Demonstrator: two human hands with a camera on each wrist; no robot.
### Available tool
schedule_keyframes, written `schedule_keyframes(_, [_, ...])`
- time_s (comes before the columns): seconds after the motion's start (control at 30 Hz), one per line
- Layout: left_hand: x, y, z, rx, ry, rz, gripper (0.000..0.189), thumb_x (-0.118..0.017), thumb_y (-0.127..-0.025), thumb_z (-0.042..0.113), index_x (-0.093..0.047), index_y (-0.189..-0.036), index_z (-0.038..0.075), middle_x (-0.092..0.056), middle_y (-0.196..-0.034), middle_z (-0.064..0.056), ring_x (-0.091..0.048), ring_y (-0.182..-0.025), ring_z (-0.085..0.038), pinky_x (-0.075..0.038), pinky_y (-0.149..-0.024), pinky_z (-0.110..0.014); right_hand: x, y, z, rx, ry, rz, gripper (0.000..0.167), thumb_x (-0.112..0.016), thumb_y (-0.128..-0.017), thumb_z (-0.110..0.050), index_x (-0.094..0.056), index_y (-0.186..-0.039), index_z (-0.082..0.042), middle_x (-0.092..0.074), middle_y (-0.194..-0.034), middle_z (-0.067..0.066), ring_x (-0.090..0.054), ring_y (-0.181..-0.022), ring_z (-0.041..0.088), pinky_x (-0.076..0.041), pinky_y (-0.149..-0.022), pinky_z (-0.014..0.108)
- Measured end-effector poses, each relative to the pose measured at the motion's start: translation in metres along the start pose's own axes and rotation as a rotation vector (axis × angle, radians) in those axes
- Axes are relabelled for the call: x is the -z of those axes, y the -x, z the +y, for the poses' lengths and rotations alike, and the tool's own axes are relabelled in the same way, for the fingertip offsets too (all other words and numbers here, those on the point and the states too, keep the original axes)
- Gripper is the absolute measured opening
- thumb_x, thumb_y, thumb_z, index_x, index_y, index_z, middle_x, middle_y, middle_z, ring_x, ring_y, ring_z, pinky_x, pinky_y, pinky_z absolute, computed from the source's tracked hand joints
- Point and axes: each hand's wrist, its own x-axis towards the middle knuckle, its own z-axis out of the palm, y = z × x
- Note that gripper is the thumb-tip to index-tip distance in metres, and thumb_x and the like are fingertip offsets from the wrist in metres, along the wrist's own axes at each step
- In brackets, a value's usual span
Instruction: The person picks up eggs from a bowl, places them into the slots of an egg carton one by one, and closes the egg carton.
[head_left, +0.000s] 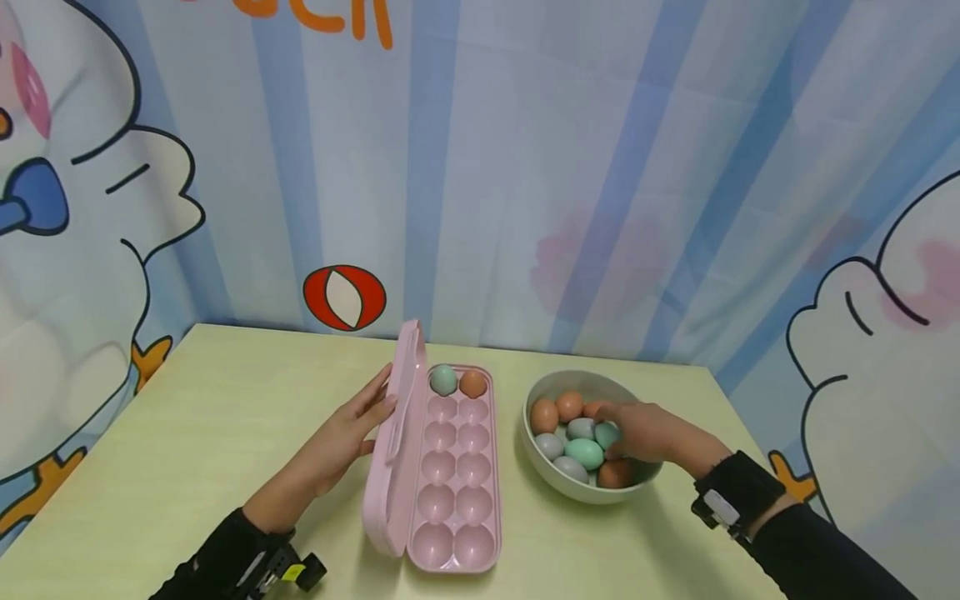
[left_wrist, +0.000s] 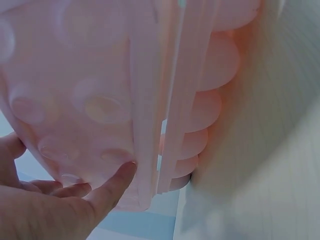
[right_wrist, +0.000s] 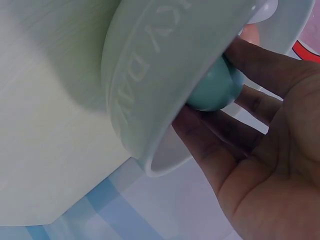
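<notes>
A pink egg carton (head_left: 496,500) lies lengthwise with its lid (head_left: 389,483) standing raised on the left. At its far end sit a teal egg (head_left: 443,380) and a brown egg (head_left: 473,383); the other cups hold nothing. My left hand (head_left: 330,446) rests its extended fingers against the lid's outer face, seen close in the left wrist view. To the right stands a pale green bowl (head_left: 551,479) of brown, grey and green eggs. Reaching inside it, my right hand (head_left: 645,429) holds a teal egg (right_wrist: 215,90) between thumb and fingers.
Both things stand on a pale yellow table (head_left: 247,392). Behind it hangs a blue-striped curtain (head_left: 480,208) printed with cartoon figures. Raised lettering marks the bowl's outer wall in the right wrist view.
</notes>
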Motion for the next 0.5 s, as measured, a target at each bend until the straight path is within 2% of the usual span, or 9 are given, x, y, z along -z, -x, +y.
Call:
schedule_keyframes(0.17, [-0.0007,0.0004,-0.0010,0.004,-0.007,0.001,0.068,-0.049,-0.102,0.041,-0.012,-0.158,0.030,-0.018,-0.161,-0.008,-0.030,-0.141,-0.034,-0.035,-0.106,-0.060,-0.0002,0.0014,-0.0012,-0.010,-0.045,-0.004,0.040,-0.076,-0.084,-0.014,-0.058,-0.119,-0.011,-0.062,-0.107,0.007,-0.060,-0.094,0.028,-0.049,-0.079,0.047])
schedule_keyframes(0.27, [-0.0005,0.0006,-0.0004,0.004,-0.014,-0.002,0.069,-0.049,-0.102,0.041,-0.011,-0.159,0.029,-0.017,-0.162,-0.010,-0.029,-0.141,-0.035,-0.035,-0.105,-0.060,0.0017,0.0006,-0.0009,0.010,-0.059,0.006,0.032,-0.074,-0.085,-0.012,-0.056,-0.111,-0.013,-0.060,-0.099,0.003,-0.056,-0.086,0.022,-0.047,-0.076,0.044])
schedule_keyframes(0.5, [0.0003,-0.0004,-0.0011,0.010,-0.015,0.010,0.068,-0.050,-0.101,0.043,-0.013,-0.158,0.032,-0.021,-0.161,-0.008,-0.032,-0.140,-0.033,-0.039,-0.104,-0.057,0.0095,-0.0054,-0.0047,0.106,-0.080,0.034,0.037,-0.067,-0.090,-0.010,-0.057,-0.126,-0.009,-0.061,-0.108,0.002,-0.056,-0.090,0.019,-0.047,-0.080,0.041])
